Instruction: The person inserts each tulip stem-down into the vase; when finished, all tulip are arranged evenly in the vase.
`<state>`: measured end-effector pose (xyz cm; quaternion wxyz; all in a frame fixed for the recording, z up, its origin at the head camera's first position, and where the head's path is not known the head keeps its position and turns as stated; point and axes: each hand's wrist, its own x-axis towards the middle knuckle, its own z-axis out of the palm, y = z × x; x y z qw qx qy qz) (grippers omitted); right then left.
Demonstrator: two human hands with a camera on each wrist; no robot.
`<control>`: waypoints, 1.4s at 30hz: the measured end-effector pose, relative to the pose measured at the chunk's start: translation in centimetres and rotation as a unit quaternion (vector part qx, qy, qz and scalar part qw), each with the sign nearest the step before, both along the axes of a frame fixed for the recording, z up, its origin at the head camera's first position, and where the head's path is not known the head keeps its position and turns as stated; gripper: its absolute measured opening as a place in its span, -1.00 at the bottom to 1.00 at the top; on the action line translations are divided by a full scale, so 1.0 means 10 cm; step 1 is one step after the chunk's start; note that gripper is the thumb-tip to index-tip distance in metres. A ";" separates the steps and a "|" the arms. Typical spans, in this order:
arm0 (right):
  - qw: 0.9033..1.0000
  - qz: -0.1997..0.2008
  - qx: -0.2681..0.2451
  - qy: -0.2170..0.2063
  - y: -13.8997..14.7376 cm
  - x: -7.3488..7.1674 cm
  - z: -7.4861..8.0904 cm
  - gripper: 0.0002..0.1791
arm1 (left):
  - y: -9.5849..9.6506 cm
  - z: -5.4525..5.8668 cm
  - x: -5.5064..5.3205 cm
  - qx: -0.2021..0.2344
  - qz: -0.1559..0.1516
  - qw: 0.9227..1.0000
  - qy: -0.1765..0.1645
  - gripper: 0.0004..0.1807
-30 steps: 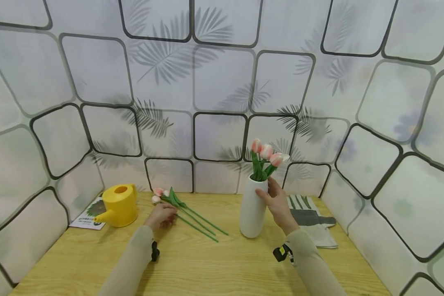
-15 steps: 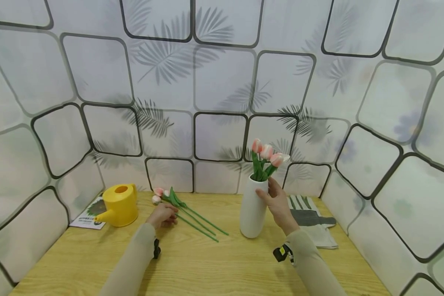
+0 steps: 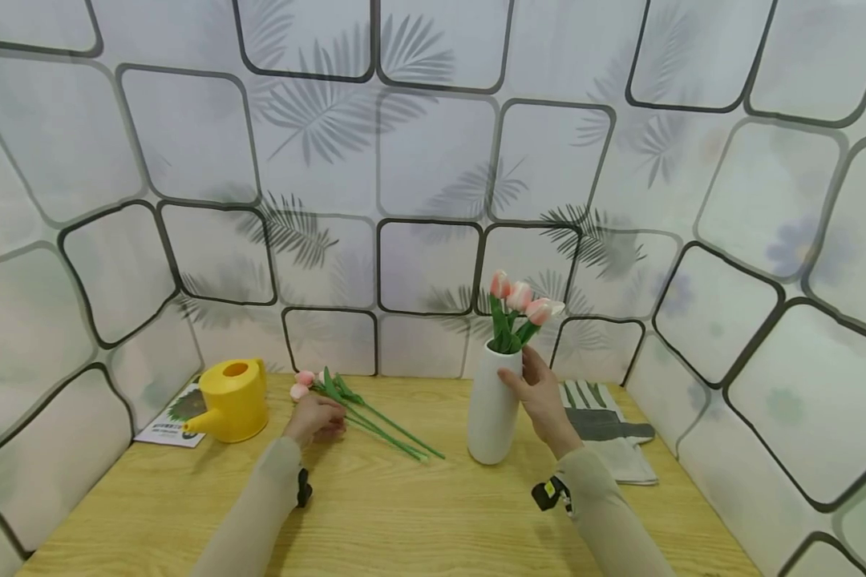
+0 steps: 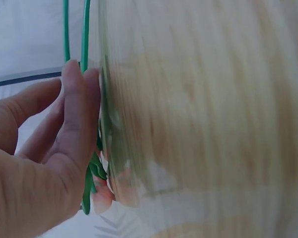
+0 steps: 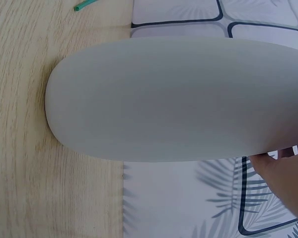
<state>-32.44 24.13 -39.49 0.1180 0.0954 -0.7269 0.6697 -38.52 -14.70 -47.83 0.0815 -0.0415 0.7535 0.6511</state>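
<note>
In the head view, pink artificial tulips [image 3: 332,390] with green stems lie on the table at the left. My left hand [image 3: 316,418] is at them, its fingers curled at the stems [image 4: 85,29] just below the blooms; in the left wrist view the fingertips partly hide the contact. A white vase [image 3: 492,409] stands upright to the right, several pink tulips [image 3: 518,298] in its mouth. My right hand [image 3: 544,397] grips the vase by its upper right side, thumb in front. The right wrist view shows mostly the vase's smooth body [image 5: 164,99].
A yellow watering can [image 3: 234,405] stands at the left, beside a printed sheet or packet [image 3: 176,421]. Striped and grey gloves [image 3: 606,425] lie behind my right wrist. Patterned walls [image 3: 433,264] enclose the wooden table [image 3: 404,521] at the back and sides.
The lying tulips have shifted slightly left at their blooms, and two stems have drawn together with their ends higher in view. Both hands stay nearly in place; the vase is still.
</note>
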 end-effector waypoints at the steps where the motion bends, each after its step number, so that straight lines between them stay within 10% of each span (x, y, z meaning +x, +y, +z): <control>1: 1.000 0.000 0.000 0.000 0.00 0.00 0.00 -0.18 | 0.00 0.00 0.00 0.000 0.005 1.000 0.012 -0.73; 19: 1.000 -0.003 -0.001 -0.001 0.00 0.00 0.00 -0.18 | 0.09 0.09 -0.01 0.100 0.156 0.981 0.051 -0.59; 33: 1.000 0.010 -0.004 0.000 -0.01 0.03 0.04 -0.20 | 0.36 0.39 0.05 0.107 0.207 0.960 0.158 -0.60; 42: 1.000 0.008 0.000 0.000 0.01 -0.02 -0.02 -0.18 | 0.61 0.68 0.12 0.137 0.187 0.942 0.242 -0.45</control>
